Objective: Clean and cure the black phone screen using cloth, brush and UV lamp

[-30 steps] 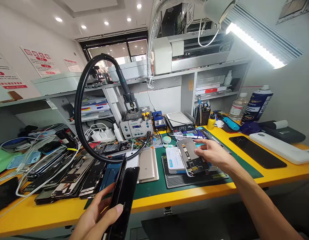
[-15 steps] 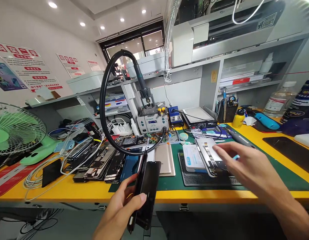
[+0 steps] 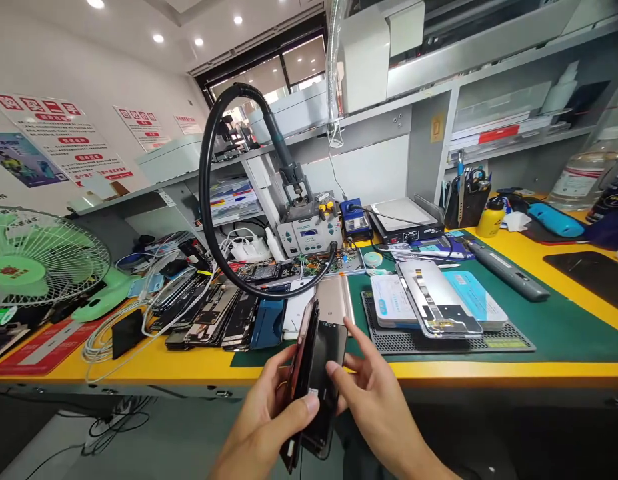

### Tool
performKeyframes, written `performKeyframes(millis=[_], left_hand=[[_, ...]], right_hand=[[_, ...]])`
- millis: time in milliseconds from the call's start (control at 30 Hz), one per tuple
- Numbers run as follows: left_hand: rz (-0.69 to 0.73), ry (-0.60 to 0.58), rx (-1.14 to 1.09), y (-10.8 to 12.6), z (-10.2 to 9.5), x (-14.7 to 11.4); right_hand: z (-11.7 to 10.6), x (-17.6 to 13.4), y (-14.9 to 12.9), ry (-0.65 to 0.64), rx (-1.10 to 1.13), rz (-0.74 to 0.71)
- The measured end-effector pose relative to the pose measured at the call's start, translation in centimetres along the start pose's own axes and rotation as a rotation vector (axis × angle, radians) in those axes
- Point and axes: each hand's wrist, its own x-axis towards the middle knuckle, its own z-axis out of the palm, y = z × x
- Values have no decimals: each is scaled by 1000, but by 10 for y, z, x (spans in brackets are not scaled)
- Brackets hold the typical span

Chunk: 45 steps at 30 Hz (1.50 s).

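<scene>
In my left hand (image 3: 271,413) is a small stack of dark phone parts, held upright in front of the bench edge, the thumb pressed on the nearest one. That nearest piece is a black phone screen (image 3: 325,380) with a small white label. My right hand (image 3: 376,400) closes on its right edge, thumb on the front and fingers behind. Thinner dark panels (image 3: 301,373) fan out behind it on the left. To the right, a silver-backed phone screen (image 3: 441,300) with ribbon cables lies across white-and-blue boxes (image 3: 473,297) on a black perforated mat (image 3: 403,343).
A grey hot-air station (image 3: 313,233) with a looping black hose (image 3: 207,180) stands at the back. Rows of phone parts (image 3: 213,317) and coiled white cable (image 3: 106,340) lie left, near a green fan (image 3: 19,267). A grey pen-like tool (image 3: 509,270) rests on the green mat (image 3: 563,327).
My right hand has moved left from beside the silver-backed screen to the stack and taken hold of the black screen's edge. The view has shifted slightly.
</scene>
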Motion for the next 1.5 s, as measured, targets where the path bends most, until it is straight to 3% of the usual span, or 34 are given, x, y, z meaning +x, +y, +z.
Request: performKeyframes(millis=[100, 300, 567, 1500], left_hand=[[9, -8, 27, 4, 0, -4], [1, 26, 61, 4, -2, -4], [-34, 48, 68, 2, -3, -3], [-25, 2, 81, -3, -6, -2]], right_hand=[[1, -1, 0, 20, -40, -35], [1, 3, -5, -53, -134, 102], [1, 5, -4, -151, -138, 150], [0, 9, -2, -123, -136, 151]])
